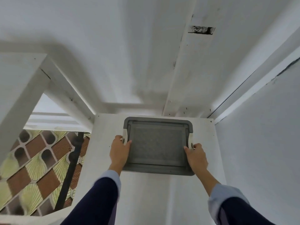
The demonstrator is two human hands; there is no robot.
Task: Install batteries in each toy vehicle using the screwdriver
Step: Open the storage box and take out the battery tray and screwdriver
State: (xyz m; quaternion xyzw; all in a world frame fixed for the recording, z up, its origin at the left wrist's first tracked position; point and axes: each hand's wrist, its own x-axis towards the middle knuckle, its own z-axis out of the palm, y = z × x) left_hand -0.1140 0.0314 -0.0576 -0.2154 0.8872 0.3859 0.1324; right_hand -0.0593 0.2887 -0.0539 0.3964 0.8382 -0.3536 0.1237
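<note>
A grey plastic storage box (pixel 157 146) with a closed grey lid and a white latch on each side sits on a white table top. My left hand (pixel 119 151) grips its left latch, thumb on the lid and fingers round the side. My right hand (pixel 195 155) grips the right latch the same way. No toy vehicle, battery or screwdriver is in view; the lid hides what the box holds.
The white table (pixel 146 192) stands in a corner, with white walls (pixel 259 143) behind and to the right. Left of it a black pole (pixel 71 172) stands over a patterned brown and green tiled floor (pixel 32 172). A white beam (pixel 21 88) crosses at the upper left.
</note>
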